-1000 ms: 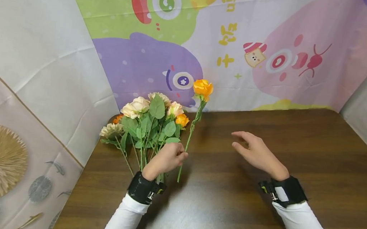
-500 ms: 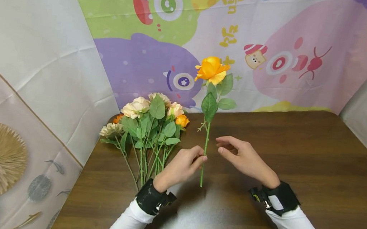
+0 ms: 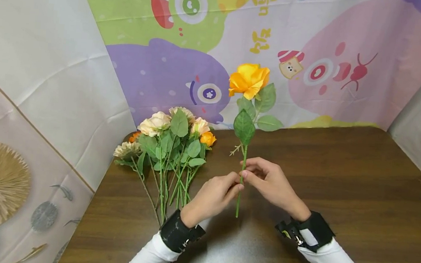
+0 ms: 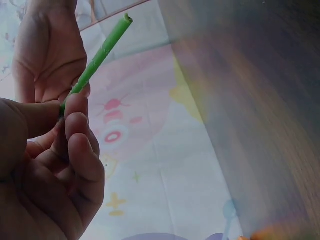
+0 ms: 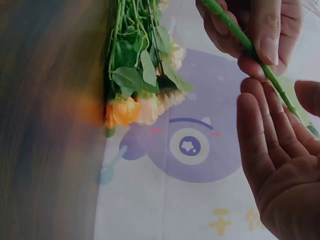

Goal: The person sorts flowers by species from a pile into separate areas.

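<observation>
My left hand [image 3: 214, 196] pinches the green stem of an orange-yellow rose [image 3: 249, 81] between thumb and fingers. Upright over the table, the rose has its bloom at the top and several leaves [image 3: 244, 126] beneath. A short cut end of the stem [image 4: 105, 52] sticks out of the left hand's grip in the left wrist view. Just above that grip, my right hand [image 3: 271, 183] is at the stem, its fingertips meeting it in the head view. In the right wrist view its fingers are extended along the stem, with the thumb slightly apart from it.
A bunch of cream, peach and orange flowers [image 3: 155, 124] lies on the left part of the brown wooden table [image 3: 340, 179], stems toward the person. Behind the table hangs a cartoon-printed cloth [image 3: 178, 71]. Pale cloth [image 3: 46, 44] covers the left side.
My left hand has carried the rose rightward from beside the bunch and raised it, its bloom turning to face forward. The right hand has moved left to the stem.
</observation>
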A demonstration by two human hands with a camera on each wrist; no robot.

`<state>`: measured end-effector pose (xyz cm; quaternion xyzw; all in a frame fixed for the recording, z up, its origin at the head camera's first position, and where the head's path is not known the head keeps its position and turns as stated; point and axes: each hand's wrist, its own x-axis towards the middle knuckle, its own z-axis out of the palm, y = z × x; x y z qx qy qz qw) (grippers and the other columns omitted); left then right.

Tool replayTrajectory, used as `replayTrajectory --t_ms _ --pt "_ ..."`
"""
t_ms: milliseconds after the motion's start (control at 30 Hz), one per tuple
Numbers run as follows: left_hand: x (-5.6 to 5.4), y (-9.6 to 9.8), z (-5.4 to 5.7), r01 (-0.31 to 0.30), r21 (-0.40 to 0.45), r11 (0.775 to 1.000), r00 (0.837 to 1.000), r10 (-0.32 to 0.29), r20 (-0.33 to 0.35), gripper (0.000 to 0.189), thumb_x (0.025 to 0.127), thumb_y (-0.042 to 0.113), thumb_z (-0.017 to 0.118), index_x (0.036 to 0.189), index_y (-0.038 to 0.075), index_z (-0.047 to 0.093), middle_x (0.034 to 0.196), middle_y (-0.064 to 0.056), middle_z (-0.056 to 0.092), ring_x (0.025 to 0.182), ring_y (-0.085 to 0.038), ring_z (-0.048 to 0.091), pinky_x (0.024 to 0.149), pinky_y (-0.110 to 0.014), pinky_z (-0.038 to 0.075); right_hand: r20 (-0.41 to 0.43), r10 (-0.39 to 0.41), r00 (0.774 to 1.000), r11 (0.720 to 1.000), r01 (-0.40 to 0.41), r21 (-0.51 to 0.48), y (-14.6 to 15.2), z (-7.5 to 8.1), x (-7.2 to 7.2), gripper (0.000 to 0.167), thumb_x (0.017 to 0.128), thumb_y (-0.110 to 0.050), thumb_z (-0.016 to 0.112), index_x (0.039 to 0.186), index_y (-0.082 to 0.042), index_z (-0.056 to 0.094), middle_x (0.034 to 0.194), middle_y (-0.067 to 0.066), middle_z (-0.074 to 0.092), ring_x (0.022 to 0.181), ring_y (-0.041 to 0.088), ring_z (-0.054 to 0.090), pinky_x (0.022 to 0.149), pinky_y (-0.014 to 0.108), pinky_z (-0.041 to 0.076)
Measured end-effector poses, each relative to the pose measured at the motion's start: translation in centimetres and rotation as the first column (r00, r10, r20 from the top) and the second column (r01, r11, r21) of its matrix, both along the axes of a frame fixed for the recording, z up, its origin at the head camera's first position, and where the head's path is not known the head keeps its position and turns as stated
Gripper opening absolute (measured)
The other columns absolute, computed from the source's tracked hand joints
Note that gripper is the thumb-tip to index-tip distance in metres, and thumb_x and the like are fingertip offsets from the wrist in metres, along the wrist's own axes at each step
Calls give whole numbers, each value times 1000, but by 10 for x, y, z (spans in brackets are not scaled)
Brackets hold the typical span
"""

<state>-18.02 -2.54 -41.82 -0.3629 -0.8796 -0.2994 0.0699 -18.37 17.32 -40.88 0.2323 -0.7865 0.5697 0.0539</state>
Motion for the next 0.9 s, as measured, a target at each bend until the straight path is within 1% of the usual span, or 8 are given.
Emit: replayTrajectory --t_ms 200,300,433,600,767,833,900 --pt "2 2 0 3 -4 1000 1000 -3 -10 11 102 23 58 100 13 61 79 7 60 64 -5 51 56 -22 41 -43 -74 996 997 74 -12 1 3 2 11 93 -6 68 104 -3 70 86 7 72 65 18 63 57 25 49" --pt "1 2 0 6 -2 1000 1000 -6 -1 13 102 27 57 102 14 62 80 9 61 65 -4 52 57 -22 41 -63 -92 994 996 92 0 3 5 2 10 92 -5 69 102 -4 70 84 5 72 64 18 62 56 25 48" --pt "1 0 0 -9 1 1000 1000 9 11 16 102 31 56 105 16 62 79 11 60 63 -3 51 57 -22 41 -94 -115 989 993 117 18 11 9 0 11 92 -5 70 102 -4 71 83 5 72 63 14 61 56 23 48" --pt "0 -1 -1 -30 -17 999 999 31 16 18 103 32 55 107 17 62 79 11 61 64 -2 53 58 -22 43 -143 -171 975 984 176 25 28 15 -3 11 92 -3 69 103 -3 71 82 7 72 61 8 59 54 21 45" --pt "1 0 -1 -22 -32 999 999 24 40 19 103 32 54 108 16 62 81 10 62 65 -2 54 58 -22 44 -163 -222 961 975 222 -13 45 23 -6 11 93 -1 67 103 -1 71 84 12 72 63 5 60 53 18 45" --pt "1 0 -2 -27 -36 999 999 28 36 19 103 32 54 108 16 63 80 10 62 65 -3 54 58 -22 44 -175 -247 953 969 245 -33 53 24 -8 13 92 1 67 104 0 71 85 10 73 64 3 60 52 17 43" --pt "0 0 -2 -36 -42 998 999 37 23 19 103 33 55 108 17 63 80 11 61 65 -3 53 59 -23 44 -189 -278 942 960 276 -41 62 26 -9 14 92 2 67 105 1 71 84 3 73 64 2 60 52 16 43"
